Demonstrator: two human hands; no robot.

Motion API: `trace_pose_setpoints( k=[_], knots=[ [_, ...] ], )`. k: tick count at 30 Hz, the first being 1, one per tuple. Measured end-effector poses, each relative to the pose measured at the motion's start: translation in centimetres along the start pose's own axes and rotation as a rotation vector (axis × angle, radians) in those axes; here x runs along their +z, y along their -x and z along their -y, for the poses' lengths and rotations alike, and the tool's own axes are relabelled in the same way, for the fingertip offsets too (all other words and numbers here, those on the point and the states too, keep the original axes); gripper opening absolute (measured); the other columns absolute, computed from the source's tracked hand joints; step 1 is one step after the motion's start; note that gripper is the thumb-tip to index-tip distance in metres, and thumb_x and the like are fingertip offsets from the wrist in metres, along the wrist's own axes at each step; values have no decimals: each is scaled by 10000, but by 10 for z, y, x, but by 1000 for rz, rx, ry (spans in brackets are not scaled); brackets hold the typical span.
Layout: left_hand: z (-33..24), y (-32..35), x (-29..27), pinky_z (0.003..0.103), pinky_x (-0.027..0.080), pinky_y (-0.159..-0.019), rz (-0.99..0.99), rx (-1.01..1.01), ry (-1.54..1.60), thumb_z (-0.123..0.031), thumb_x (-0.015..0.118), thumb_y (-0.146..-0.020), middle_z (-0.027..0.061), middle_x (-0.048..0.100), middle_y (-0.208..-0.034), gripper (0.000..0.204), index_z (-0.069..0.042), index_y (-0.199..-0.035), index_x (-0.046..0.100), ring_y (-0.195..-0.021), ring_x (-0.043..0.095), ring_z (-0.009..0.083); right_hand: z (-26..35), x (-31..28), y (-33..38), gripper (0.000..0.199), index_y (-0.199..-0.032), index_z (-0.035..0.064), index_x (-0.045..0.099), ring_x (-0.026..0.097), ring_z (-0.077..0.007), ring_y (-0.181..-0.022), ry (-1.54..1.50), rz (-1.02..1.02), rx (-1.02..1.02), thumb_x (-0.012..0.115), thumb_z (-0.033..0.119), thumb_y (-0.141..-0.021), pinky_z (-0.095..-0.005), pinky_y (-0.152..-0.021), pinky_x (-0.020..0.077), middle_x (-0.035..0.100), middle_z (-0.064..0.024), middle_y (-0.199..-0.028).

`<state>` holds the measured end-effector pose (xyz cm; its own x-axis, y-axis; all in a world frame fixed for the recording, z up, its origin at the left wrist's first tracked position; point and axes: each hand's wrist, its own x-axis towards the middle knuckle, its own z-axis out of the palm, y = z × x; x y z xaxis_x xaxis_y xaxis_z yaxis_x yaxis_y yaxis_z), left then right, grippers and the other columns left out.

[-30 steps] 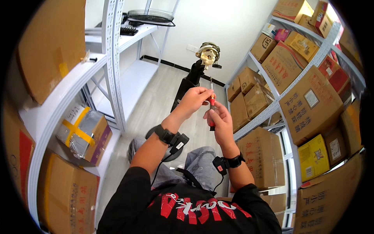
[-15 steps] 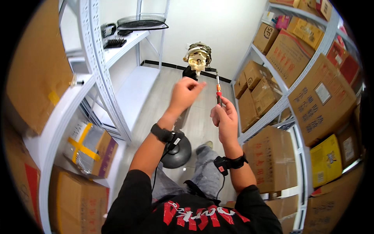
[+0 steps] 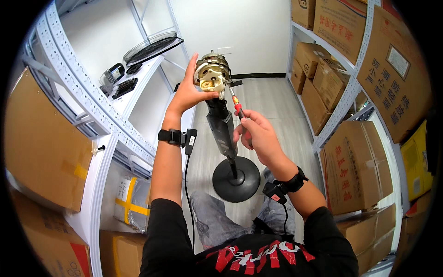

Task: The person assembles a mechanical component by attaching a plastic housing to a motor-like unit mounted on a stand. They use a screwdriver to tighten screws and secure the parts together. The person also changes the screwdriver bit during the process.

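The bare motor head of a pedestal fan (image 3: 212, 76) tops a black pole (image 3: 222, 129) on a round black base (image 3: 236, 187). My left hand (image 3: 187, 96) grips the motor's left side, thumb below its cream-coloured front and fingers reaching up along the edge. In my right hand (image 3: 260, 136) is a screwdriver (image 3: 238, 106) with a red and black handle. Its shaft points up to the lower right side of the motor, where the tip meets or nearly meets the housing; exact contact cannot be made out.
On the left, a white shelf (image 3: 128, 98) carries a black fan grille (image 3: 152, 48), a clear-and-black part (image 3: 112, 77) and a black bristled strip (image 3: 125, 87). Cardboard boxes (image 3: 353, 166) fill the right rack. A taped box (image 3: 133, 203) sits low on the left.
My left hand has moved from free air onto the motor head. The screwdriver has come leftward to the motor's side. The view has shifted, showing more of the pole and base.
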<state>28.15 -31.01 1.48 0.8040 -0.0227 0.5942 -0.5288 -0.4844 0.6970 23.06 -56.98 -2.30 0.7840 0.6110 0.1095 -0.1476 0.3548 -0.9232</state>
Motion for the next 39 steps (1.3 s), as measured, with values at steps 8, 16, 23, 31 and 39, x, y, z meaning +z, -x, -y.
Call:
trace_pose_setpoints(
  k=[8,16,23,31,39],
  knots=[
    [8,4,21,385,426,-1081,-81,1,127,-197,940,-604,149,443,-1438,1225,-102,-1545,161,-1295,495,264,-1,-5,-7,283,-1235,17,512,424,-60,-486,1,-42,20,459,173,-1006,-211,-470,331,634,-85,-721],
    [19,5,24,368,450,-1050,-117,-37,202,-169,936,-608,150,498,-1382,1214,-21,-1532,162,-1252,531,243,0,-6,-12,246,-1194,36,522,367,-69,-438,22,-59,10,447,165,-999,-237,-430,270,638,-101,-712],
    [12,5,29,360,477,-1020,-117,-37,289,-116,922,-620,139,518,-1354,1161,-17,-1518,193,-1214,558,227,3,-6,-15,250,-1204,45,525,384,-67,-449,37,-50,34,449,177,-1006,-229,-441,302,642,-99,-707],
    [7,7,33,361,483,-1013,-129,-22,320,-107,912,-634,129,514,-1343,1139,-37,-1512,189,-1208,556,228,5,-8,-16,262,-1218,40,519,404,-69,-455,46,-36,31,454,174,-1001,-229,-442,310,648,-100,-708],
    [4,6,35,363,488,-1009,-106,-14,340,-81,890,-657,126,513,-1339,1114,-43,-1512,177,-1208,555,228,11,-8,-18,259,-1206,24,519,401,-71,-449,33,-20,44,460,157,-992,-230,-431,304,641,-100,-699]
  ],
)
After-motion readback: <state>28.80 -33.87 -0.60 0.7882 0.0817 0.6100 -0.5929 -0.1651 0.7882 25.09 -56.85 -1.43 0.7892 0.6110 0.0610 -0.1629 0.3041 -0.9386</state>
